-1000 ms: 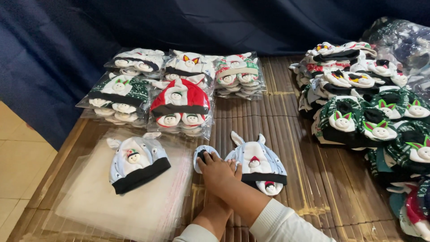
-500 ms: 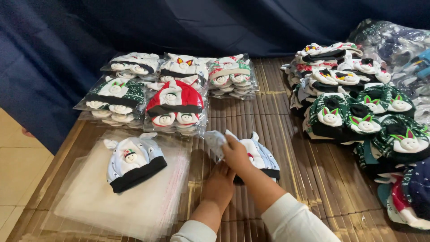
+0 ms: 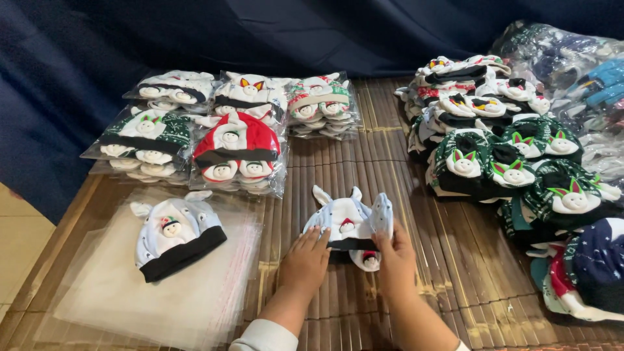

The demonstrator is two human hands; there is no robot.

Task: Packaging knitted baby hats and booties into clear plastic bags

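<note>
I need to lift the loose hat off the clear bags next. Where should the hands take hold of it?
Probably by the black cuff band at the near right edge of the pale blue hat, coming in from the right. The hat lies flat and tilted on the stack of clear bags, ears pointing away to the far left, so the thick folded band is the firmest free edge. A pinch there would likely spare the sewn figure at its centre.

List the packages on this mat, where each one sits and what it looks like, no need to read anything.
Bagged hat stacks: far left, clear wrap; white, green and red hats inside.
Flat clear bags: near left, a pale blue, black-banded hat on top.
Clear bags of dark and blue items: far right corner, heaped.
No labels, signs or screens seen.
</note>
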